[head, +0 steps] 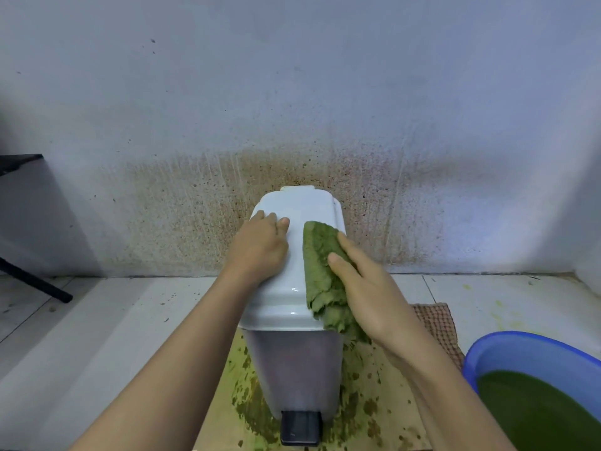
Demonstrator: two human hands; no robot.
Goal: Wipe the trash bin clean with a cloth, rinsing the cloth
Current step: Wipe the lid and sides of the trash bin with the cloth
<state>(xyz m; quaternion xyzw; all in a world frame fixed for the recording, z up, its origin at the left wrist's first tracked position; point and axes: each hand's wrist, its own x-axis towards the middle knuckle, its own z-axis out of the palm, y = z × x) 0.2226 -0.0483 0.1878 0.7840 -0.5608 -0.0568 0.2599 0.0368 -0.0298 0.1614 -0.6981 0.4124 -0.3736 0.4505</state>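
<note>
At frame centre I see the trash bin (292, 369) on the floor, its white lid (296, 249) looking mostly clean. My left hand (260, 249) lies flat on the lid, fingers together. My right hand (367, 281) presses the green-stained cloth (320, 265) down with straight fingers. I judge the sides and a rinse in the blue basin (520, 340), lower right, remain.

I can read no text, label, brand, number or sign anywhere in view: none on the bin (294, 255), the cloth (320, 265), the basin (520, 340) or the wall (292, 92).
</note>
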